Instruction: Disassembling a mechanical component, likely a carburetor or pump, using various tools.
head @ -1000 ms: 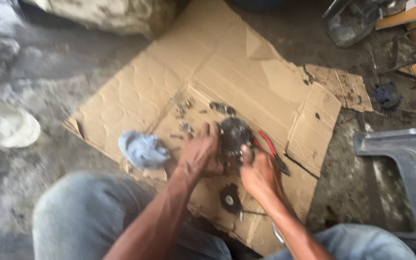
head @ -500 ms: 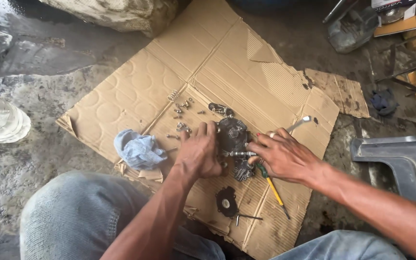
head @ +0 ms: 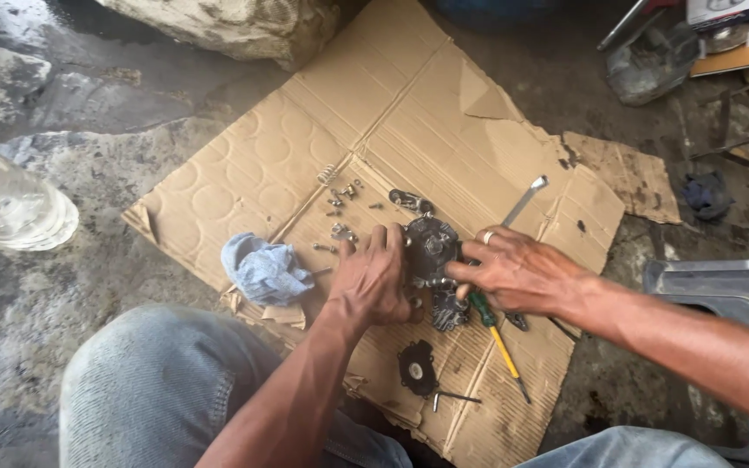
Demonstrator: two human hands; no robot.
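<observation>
The round dark metal housing (head: 431,251) — a small, greasy engine part, by the look of it — lies on the flattened cardboard sheet (head: 409,113) spread over the wet concrete floor, and both hands now meet on it. The left hand (head: 373,279) presses against the housing's left edge, fingers curled over its rim, much as it did a second ago. The right hand (head: 517,270) is what has changed: a second ago it was tucked in close beside the left; half a second ago it had reached across the housing from the right; now its fingertips pinch at the housing's right side, while the wrench (head: 524,201) lies free on the cardboard just beyond. Whether those fingers grip the housing itself or a small piece on it, I cannot tell.

So the work in hand looks like fingertip work on the housing rather than tool work — a judgement, not a thing seen. Just below the housing lies a second toothed metal part (head: 448,312), and beside that a screwdriver with a green and yellow handle (head: 494,334). A black gasket disc (head: 415,368) rests further below. Left of the housing sit loose bolts (head: 341,232), and beyond them a crumpled blue rag (head: 262,269).
</observation>
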